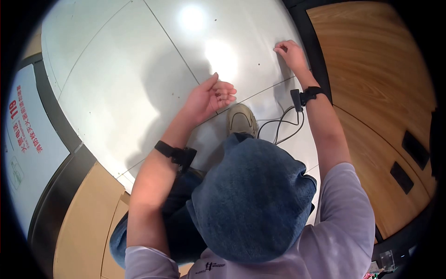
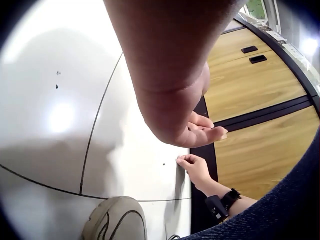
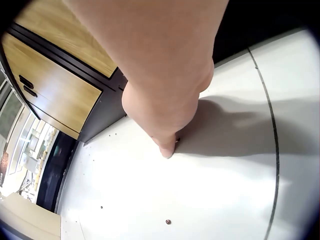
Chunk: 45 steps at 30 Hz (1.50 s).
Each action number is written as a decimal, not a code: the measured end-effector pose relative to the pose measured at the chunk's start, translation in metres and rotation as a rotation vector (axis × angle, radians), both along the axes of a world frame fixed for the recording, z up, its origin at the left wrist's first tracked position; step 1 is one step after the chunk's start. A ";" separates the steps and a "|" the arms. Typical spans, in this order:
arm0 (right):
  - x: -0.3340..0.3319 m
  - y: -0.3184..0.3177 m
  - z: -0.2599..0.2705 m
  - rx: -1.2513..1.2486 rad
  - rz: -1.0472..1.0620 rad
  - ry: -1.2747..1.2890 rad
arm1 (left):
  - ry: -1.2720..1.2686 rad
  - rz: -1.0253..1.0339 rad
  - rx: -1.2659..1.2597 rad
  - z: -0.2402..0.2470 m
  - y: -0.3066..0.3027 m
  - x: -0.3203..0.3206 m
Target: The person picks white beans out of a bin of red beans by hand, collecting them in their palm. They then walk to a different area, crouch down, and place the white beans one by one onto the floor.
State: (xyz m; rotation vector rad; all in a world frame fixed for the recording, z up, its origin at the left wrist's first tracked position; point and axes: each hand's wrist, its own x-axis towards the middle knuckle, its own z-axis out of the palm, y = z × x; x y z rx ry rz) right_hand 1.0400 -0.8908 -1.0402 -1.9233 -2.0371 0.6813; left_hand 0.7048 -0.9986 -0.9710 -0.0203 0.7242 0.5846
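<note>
My left hand [image 1: 206,98] hovers above the floor, palm turned up and fingers loosely bent. Tiny dark specks show by its fingers in the head view. Low over the floor at the right, my right hand [image 1: 292,56] has thumb and fingertips brought together. A small dark bit [image 3: 178,139] shows right at those fingertips in the right wrist view; its kind I cannot tell. Another small, dark brown bit [image 3: 168,221] lies on the floor, with a smaller dark speck [image 3: 101,207] off to its side.
White floor tiles [image 1: 125,69] carry more scattered specks. Wood-fronted cabinets [image 1: 371,60] with a black base stand along the right. A shoe [image 1: 241,120] is planted between the hands, near a black cable [image 1: 278,125]. At the left is a sign panel [image 1: 35,139].
</note>
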 end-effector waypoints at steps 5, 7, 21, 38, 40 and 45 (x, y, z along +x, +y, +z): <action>-0.010 -0.001 0.001 -0.023 0.017 -0.028 | -0.206 0.075 0.000 -0.031 -0.007 0.016; -0.034 -0.006 0.023 0.037 0.113 0.139 | -0.344 0.114 -0.002 -0.046 -0.012 0.019; -0.073 -0.058 0.038 -0.053 -0.037 0.189 | -0.058 0.154 -0.091 -0.037 -0.023 0.035; -0.181 -0.079 0.081 -0.080 0.720 0.361 | -0.163 0.410 -0.127 -0.045 -0.051 0.016; -0.201 -0.077 0.082 -0.095 0.906 0.402 | -0.186 0.473 -0.101 -0.042 -0.055 0.004; -0.213 -0.011 0.039 0.040 0.441 0.318 | 0.018 0.468 -0.128 -0.047 -0.067 -0.053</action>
